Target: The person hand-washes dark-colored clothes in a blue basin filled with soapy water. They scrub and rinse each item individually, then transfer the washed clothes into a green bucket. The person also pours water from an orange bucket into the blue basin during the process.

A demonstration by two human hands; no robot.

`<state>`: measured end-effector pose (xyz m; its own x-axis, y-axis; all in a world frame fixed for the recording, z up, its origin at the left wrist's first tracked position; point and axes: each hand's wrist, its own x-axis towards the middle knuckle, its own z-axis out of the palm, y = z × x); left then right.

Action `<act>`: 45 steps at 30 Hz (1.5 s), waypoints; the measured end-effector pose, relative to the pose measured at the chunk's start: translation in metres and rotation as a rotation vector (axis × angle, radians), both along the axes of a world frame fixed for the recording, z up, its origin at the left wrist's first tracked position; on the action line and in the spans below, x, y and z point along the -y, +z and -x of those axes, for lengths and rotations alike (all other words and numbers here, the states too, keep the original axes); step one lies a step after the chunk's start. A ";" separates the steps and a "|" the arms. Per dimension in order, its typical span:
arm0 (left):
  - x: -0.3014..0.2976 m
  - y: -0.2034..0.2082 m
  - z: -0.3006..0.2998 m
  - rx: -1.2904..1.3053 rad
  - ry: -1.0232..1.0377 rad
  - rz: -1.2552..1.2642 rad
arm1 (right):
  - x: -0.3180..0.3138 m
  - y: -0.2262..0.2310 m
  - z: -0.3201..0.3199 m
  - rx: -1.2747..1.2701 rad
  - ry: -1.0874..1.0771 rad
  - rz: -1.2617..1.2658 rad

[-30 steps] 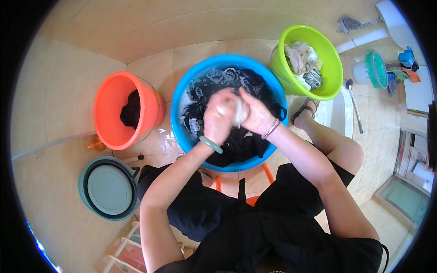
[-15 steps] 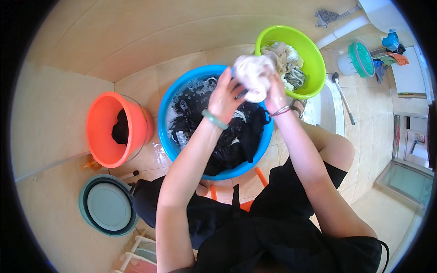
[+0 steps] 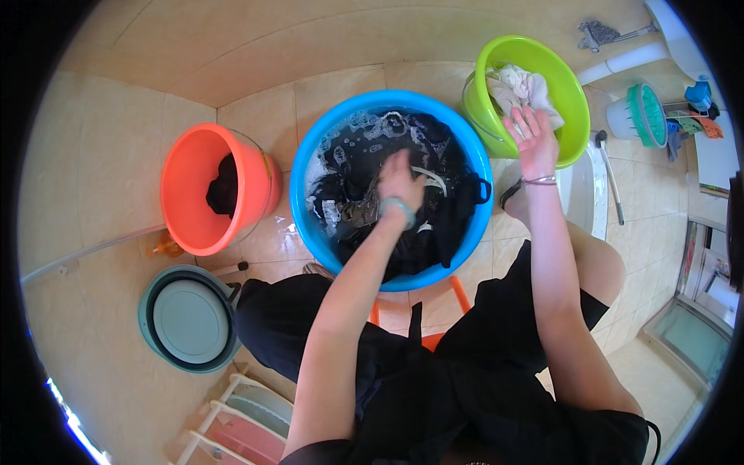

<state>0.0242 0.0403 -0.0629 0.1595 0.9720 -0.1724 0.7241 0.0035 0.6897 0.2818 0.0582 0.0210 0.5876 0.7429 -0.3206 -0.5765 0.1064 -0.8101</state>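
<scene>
Over the blue basin (image 3: 298,203) of dark, soapy clothes (image 3: 449,225) is my left hand (image 3: 401,186), a green bangle at its wrist. Motion blurs it slightly, but its fingers stretch forward with the thumb apart and nothing shows in them. I cannot tell whether it touches the clothes or water. My right hand (image 3: 535,143) is open and empty at the near side of the lime-green bucket (image 3: 572,116), its fingers spread. Just beyond those fingers, a whitish cloth (image 3: 527,84) lies in that bucket, covering much of what is beneath.
An orange bucket (image 3: 177,190) with a black garment (image 3: 223,188) stands left of the basin. Nearer on that side is a grey-green collapsible basin (image 3: 190,325). A white-and-green pail (image 3: 647,116) and a long-handled tool (image 3: 612,182) are at the right. Low white rack (image 3: 205,411) lower left.
The white cloth that was between my hands is now in the green bucket, out of my grasp. My left hand has moved down over the blue basin; my right has moved right.
</scene>
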 end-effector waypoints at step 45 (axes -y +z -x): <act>-0.073 0.292 0.145 0.992 0.417 -0.133 | 0.016 0.007 0.133 0.535 0.658 -0.099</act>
<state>-0.1204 0.1133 0.2290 -0.1776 0.9834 -0.0384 -0.1974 0.0026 0.9803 0.1493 0.0418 0.0278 0.0801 0.9961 -0.0383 -0.0885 -0.0311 -0.9956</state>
